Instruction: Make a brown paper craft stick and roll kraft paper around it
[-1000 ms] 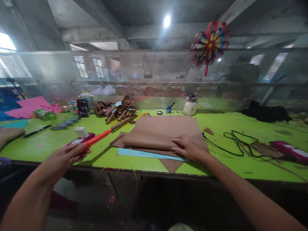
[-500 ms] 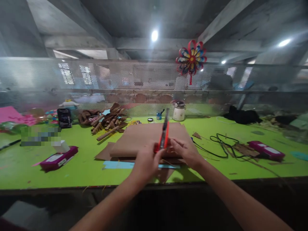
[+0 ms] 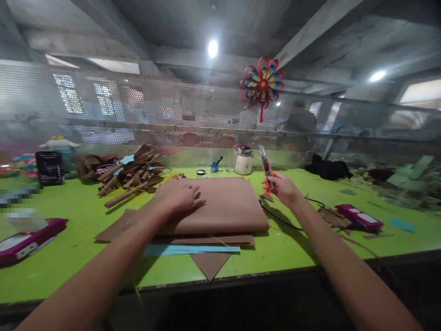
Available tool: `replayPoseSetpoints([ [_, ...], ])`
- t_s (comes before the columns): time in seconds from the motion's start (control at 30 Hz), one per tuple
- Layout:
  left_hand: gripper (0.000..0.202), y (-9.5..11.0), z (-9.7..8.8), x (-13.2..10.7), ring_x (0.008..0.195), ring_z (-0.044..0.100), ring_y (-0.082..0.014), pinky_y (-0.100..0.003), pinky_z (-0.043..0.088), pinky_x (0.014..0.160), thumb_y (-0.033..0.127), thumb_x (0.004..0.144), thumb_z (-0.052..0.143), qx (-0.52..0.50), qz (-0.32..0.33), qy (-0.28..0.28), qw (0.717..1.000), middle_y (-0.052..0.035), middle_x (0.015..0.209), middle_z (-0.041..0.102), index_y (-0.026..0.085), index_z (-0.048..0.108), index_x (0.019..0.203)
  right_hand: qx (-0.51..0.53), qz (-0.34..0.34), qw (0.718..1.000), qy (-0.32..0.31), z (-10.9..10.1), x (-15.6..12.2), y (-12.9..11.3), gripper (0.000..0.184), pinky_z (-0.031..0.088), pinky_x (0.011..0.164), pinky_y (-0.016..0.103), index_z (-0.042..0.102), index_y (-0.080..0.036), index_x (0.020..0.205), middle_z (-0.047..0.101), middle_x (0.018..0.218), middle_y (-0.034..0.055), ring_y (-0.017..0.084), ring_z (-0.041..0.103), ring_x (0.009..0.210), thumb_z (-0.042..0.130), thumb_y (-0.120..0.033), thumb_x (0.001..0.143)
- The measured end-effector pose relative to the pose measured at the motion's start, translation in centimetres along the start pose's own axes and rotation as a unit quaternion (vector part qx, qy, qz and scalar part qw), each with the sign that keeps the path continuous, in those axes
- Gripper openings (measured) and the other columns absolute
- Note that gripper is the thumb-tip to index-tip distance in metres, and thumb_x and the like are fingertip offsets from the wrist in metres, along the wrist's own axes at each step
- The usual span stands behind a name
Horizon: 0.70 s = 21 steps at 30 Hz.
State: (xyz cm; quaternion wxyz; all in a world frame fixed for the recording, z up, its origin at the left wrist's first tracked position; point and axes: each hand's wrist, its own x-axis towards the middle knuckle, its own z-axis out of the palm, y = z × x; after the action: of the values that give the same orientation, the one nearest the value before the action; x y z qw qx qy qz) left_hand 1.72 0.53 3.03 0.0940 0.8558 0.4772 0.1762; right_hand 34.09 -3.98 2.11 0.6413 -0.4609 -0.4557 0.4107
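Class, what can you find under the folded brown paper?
Jutting from beneath the folded brown paper: a brown edge, a blue strip and a pointed brown corner. How far these reach underneath, and anything wholly covered, cannot be seen.

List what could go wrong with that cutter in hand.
The right hand holds the orange cutter with its blade apparently out; a careless swing might nick the left hand, which is over the brown paper. The black cord on the table nearby could get snagged or cut.
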Motion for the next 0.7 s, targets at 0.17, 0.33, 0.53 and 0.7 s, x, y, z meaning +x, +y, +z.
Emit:
replayPoseSetpoints([
  [0.17, 0.068, -3.5, 3.1, 0.6, 0.118, 0.046, -0.0337, -0.042, 0.032, 0.098, 0.063, 0.079, 0.036, 0.08, -0.01, -0.042, 0.996, -0.0181, 0.132, 0.048, 0.015, 0.052, 0.125, -0.031, -0.002, 0.999, 0.044, -1.0, 1.6, 2.8, 0.021, 0.038, 0.038, 0.02, 0.044, -0.02, 0.074, 0.041, 0.046, -0.01, 0.006, 0.039, 0.036, 0.061, -0.03, 0.067],
  [0.33, 0.071, -4.3, 4.1, 0.6, 0.117, 0.045, -0.0352, -0.044, 0.032, 0.097, 0.063, 0.082, 0.027, 0.142, -0.003, -0.027, 0.99, -0.019, 0.134, 0.045, 0.015, 0.047, 0.13, -0.111, -0.018, 0.992, 0.064, 0.2, 1.7, 4.9, 0.026, 0.045, 0.05, 0.023, 0.048, -0.019, 0.074, 0.053, 0.058, -0.0046, 0.01, 0.053, 0.051, 0.067, -0.03, 0.06],
  [0.53, 0.061, -3.6, 3.5, 0.2, 0.1, 0.054, -0.0328, -0.044, 0.039, 0.087, 0.058, 0.085, 0.026, 0.171, 0.012, 0.001, 0.985, -0.0181, 0.119, 0.054, 0.016, 0.056, 0.117, -0.252, -0.082, 0.962, 0.07, 1.6, 3.0, 5.8, 0.022, 0.037, 0.052, 0.024, 0.054, -0.017, 0.063, 0.051, 0.056, -0.0049, 0.012, 0.046, 0.054, 0.07, -0.028, 0.051],
  [0.7, 0.055, -3.4, 3.4, 0.0, 0.095, 0.055, -0.0304, -0.042, 0.04, 0.085, 0.057, 0.085, 0.028, 0.161, 0.002, 0.006, 0.987, -0.0169, 0.112, 0.056, 0.016, 0.059, 0.105, -0.335, -0.131, 0.928, 0.094, 2.1, 4.3, 5.3, 0.018, 0.032, 0.056, 0.024, 0.055, -0.018, 0.061, 0.052, 0.056, -0.0042, 0.013, 0.044, 0.057, 0.066, -0.029, 0.054],
])
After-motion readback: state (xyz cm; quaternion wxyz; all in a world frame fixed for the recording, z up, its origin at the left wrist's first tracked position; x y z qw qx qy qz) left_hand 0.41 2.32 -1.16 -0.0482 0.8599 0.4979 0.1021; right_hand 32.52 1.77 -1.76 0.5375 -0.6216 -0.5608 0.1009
